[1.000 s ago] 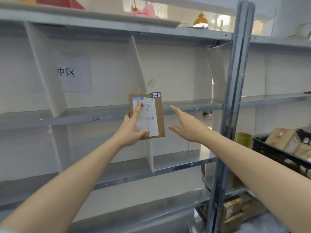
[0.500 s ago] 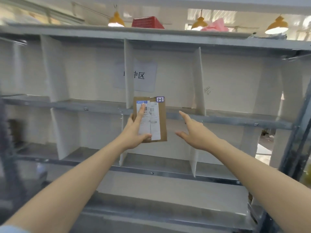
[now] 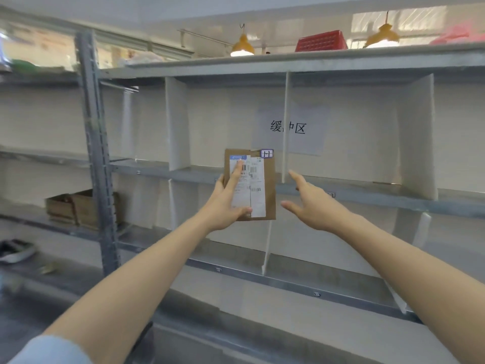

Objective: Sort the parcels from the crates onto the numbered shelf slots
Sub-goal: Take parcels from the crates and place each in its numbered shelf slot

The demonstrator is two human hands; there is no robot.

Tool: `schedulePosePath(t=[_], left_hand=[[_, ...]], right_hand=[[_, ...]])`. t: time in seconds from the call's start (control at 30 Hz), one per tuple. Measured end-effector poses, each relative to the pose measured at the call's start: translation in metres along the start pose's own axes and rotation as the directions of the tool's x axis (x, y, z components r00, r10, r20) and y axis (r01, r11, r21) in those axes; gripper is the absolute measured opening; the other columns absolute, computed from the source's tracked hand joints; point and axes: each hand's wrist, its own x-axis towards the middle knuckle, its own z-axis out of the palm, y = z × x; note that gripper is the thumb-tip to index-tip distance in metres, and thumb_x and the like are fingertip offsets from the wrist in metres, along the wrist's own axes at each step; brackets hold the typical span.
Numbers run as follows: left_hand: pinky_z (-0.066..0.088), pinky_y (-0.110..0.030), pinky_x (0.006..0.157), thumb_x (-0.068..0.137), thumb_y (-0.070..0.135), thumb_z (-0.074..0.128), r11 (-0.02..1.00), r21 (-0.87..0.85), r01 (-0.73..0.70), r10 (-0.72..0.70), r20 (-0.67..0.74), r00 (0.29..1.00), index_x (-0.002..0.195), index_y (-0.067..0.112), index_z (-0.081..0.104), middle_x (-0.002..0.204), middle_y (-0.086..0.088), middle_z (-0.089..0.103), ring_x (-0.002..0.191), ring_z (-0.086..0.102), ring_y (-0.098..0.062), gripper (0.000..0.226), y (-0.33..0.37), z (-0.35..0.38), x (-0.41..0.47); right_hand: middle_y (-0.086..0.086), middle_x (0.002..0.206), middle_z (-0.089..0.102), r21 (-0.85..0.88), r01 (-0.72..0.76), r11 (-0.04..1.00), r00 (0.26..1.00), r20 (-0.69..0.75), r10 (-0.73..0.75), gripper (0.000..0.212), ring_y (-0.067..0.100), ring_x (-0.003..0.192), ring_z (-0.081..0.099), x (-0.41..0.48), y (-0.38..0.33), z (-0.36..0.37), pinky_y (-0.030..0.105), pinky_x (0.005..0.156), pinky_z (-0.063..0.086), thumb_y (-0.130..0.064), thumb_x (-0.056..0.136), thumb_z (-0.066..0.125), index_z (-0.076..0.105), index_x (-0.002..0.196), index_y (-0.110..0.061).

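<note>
Parcel is gripped upright in my left hand, just below-left of the paper sign, not yet on the shelf. My right hand is released and empty, below the sign. I judge slot placement outstanding.

Parcel before shelf

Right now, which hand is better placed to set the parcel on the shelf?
The left hand: it grips the parcel upright before the shelf; the right hand, open beside it, holds nothing.
</note>
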Motion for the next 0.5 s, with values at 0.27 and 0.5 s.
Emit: schedulePosePath(t=[0.27, 0.5], left_hand=[[0.018, -0.045, 0.120, 0.087, 0.024, 0.071, 0.996, 0.087, 0.015, -0.012, -0.028, 1.000, 0.143, 0.058, -0.015, 0.160, -0.008, 0.001, 0.149, 0.007, -0.026, 0.108, -0.091, -0.074, 0.008], [0.029, -0.038, 0.114, 0.088, 0.021, 0.070, 0.995, 0.100, 0.029, -0.024, -0.052, 0.998, 0.139, 0.059, -0.018, 0.156, -0.003, 0.008, 0.140, 0.029, -0.022, 0.108, -0.169, -0.118, 0.016]], right_hand=[[0.012, 0.150, 0.039, 0.064, 0.044, 0.997, 0.999, 0.000, -0.045, 0.073, 0.026, 0.137, 0.040, 0.069, -0.082, 0.058, 0.041, 0.108, 0.037, -0.039, 0.099, 0.051, 0.008, 0.155, -0.021], [0.011, 0.150, 0.038, 0.036, 0.099, 0.994, 0.993, 0.062, -0.101, 0.069, 0.027, 0.138, 0.038, 0.128, -0.128, 0.111, 0.041, 0.108, 0.037, -0.038, 0.099, 0.049, 0.012, 0.155, -0.019]])
